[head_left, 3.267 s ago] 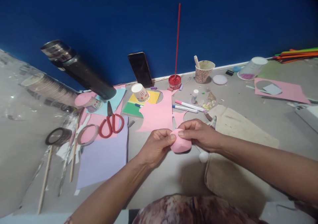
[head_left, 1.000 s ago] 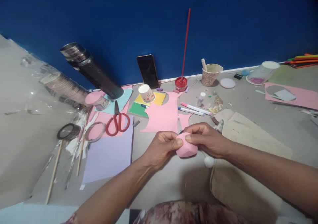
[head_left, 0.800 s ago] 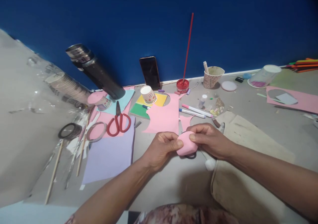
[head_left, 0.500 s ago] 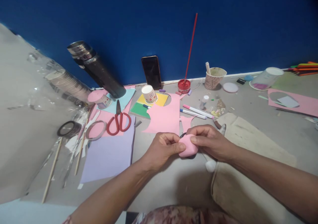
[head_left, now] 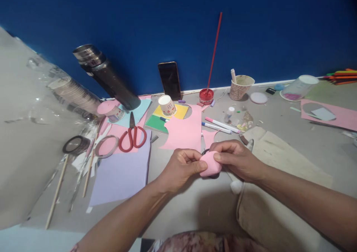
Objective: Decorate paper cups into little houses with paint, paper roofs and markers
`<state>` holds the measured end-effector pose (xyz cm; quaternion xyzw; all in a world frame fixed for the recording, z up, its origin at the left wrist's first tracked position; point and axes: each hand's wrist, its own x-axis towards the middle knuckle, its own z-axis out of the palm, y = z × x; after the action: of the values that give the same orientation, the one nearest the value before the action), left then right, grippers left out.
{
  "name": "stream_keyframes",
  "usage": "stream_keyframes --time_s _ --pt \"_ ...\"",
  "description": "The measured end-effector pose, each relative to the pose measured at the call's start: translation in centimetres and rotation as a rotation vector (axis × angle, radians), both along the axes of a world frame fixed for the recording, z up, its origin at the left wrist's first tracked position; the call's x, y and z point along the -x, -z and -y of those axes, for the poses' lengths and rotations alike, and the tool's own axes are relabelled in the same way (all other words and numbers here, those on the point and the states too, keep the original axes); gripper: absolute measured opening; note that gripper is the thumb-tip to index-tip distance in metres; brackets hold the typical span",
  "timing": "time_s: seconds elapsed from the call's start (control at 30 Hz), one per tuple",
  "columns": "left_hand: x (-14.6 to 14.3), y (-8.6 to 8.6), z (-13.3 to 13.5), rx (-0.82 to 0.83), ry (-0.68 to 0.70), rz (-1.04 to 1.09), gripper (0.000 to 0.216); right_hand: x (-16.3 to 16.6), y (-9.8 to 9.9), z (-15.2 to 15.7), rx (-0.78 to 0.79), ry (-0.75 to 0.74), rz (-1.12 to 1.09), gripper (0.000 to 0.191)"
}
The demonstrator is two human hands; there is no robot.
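A small curved piece of pink paper [head_left: 209,164] is pinched between my two hands above the table. My left hand [head_left: 186,166] grips its left edge with thumb and fingers. At the right edge, my right hand [head_left: 235,157] presses it with the thumb on top. Something dark and round shows partly behind and below the paper; I cannot make out what it is. Just beyond my hands lies a larger pink sheet [head_left: 184,131] with rounded cut-outs. A pink-capped marker [head_left: 222,125] and a blue-capped marker [head_left: 216,128] rest to its right.
Red-handled scissors [head_left: 132,134], black tape [head_left: 75,144] and a lilac sheet [head_left: 119,179] lie left. A dark flask [head_left: 111,80] and a phone [head_left: 169,80] stand near the blue wall. A red stick rises from a red pot [head_left: 206,96]. A beige cloth [head_left: 281,196] lies right.
My hands keep the same pinch on the pink paper, with almost no movement. The view has shifted very slightly.
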<state>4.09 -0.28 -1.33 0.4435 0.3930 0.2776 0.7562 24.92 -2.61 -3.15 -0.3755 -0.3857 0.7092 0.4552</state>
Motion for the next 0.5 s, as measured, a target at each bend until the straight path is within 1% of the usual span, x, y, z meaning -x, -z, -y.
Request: stream_keyframes --time_s 0.3,0.4,0.5 --pt "-0.04 -0.01 0.09 0.012 -0.002 -0.003 0.048 -0.04 -0.19 0.12 0.002 -0.001 -0.003 0.033" --pt "-0.09 -0.07 0.04 0.059 -0.014 0.037 0.046 -0.03 -0.36 0.04 0.047 0.02 -0.035 0.034" --pt "-0.24 -0.36 -0.07 0.148 -0.037 0.118 0.048 -0.07 -0.5 -0.13 0.098 0.069 -0.05 0.038"
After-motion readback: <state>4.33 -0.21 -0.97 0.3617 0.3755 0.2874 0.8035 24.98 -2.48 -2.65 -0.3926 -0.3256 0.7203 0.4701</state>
